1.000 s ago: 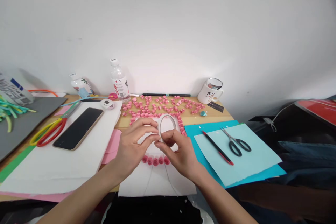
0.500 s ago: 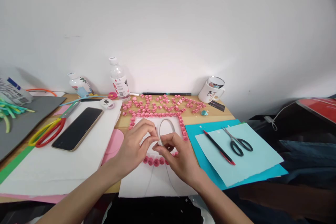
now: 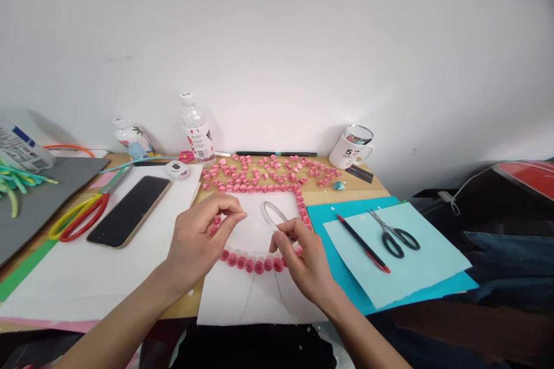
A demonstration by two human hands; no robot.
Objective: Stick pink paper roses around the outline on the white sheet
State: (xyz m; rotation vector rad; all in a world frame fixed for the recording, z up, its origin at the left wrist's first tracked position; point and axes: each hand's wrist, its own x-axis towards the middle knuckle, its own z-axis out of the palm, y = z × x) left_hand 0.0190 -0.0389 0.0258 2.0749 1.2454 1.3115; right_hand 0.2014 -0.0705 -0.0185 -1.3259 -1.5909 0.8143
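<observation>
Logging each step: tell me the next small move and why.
Probably draw the left hand farther from the thin white tape ring held by the right hand: the left fingers are pinched shut beside it, above the row of pink rolled-paper rosettes on the white sheet. Any strip between is too fine to see.

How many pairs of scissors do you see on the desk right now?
2: black-handled scissors on the light blue paper, red-and-yellow-handled scissors left of the phone. Pink handles beside the water bottle may be a third pair.
</observation>
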